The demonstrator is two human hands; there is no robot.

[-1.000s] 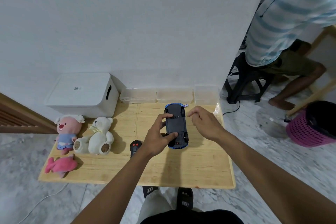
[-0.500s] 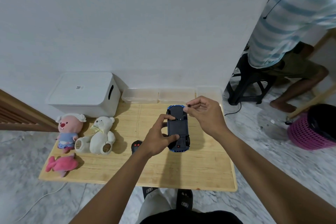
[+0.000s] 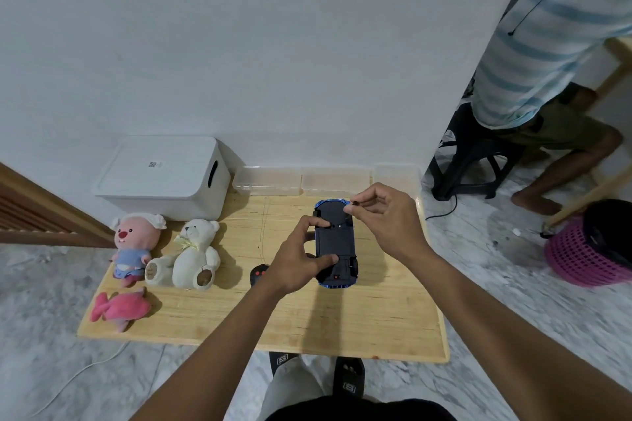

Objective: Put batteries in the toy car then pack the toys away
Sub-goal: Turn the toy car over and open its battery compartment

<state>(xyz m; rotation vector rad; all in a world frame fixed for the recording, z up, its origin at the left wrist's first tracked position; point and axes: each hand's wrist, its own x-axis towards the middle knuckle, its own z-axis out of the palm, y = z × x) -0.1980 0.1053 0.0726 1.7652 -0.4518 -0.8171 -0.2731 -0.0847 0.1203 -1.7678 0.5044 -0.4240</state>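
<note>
A blue toy car (image 3: 335, 243) lies upside down over the low wooden table (image 3: 376, 318), its black underside facing up. My left hand (image 3: 301, 260) grips the car's left side, thumb on the rear part and a finger near the middle. My right hand (image 3: 386, 219) hovers over the car's far end, thumb and forefinger pinched on a small dark item (image 3: 355, 203), too small to identify. A black remote with red buttons (image 3: 259, 275) lies just left of my left hand. No batteries are visible.
A pink-faced plush (image 3: 135, 246), a white teddy bear (image 3: 191, 256) and a pink fish plush (image 3: 118, 308) sit on the table's left. A white lidded storage box (image 3: 164, 174) and clear plastic boxes (image 3: 301, 179) line the wall. A seated person (image 3: 547, 61) and pink basket (image 3: 588, 256) are at right.
My right hand has lifted away from the car's far end with a small dark item pinched in its fingers. My left hand keeps hold of the car.
</note>
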